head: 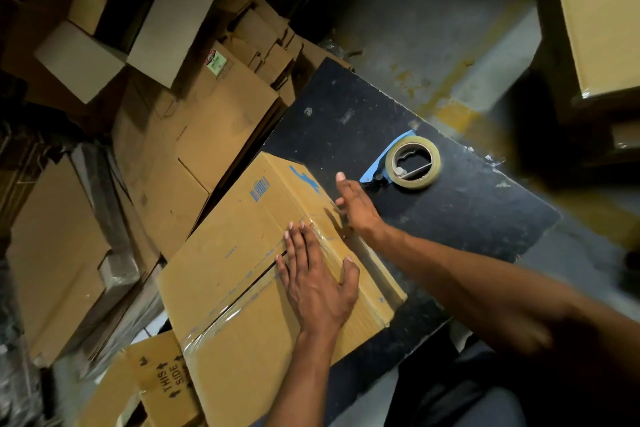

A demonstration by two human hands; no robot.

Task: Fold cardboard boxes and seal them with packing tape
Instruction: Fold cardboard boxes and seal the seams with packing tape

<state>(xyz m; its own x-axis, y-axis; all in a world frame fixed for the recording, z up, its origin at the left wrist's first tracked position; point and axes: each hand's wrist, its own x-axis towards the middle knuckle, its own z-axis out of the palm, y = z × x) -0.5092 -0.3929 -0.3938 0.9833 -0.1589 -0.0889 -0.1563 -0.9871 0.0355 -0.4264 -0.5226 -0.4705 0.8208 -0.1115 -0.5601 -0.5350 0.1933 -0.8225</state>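
While the left hand lies flat and open, palm down, on the top face of the cardboard box, its fingers spread across the centre seam, it grips nothing and serves only to press the flaps and the clear packing tape already laid along that seam. The seam, and with it the tape strip, runs as the long axis of the box top, from the near-left corner beneath the left forearm toward the far-right edge just beyond the fingertips. At that far edge the right hand rests, also open, its fingers extended over the box rim, holding nothing; whether it touches the tape end cannot be told. Directly beyond the right hand, just off its outstretched fingertip, lies the tape dispenser, a blue-handled frame carrying a roll of clear tape, flat on the black worktable, handle end toward the hand. The right hand is plainly the nearer to the dispenser; the left is well apart from it. Judged from this layout, the coming move, whether smoothing the tape end over the rim or taking up the dispenser, falls to the right hand, while the left steadies the box.
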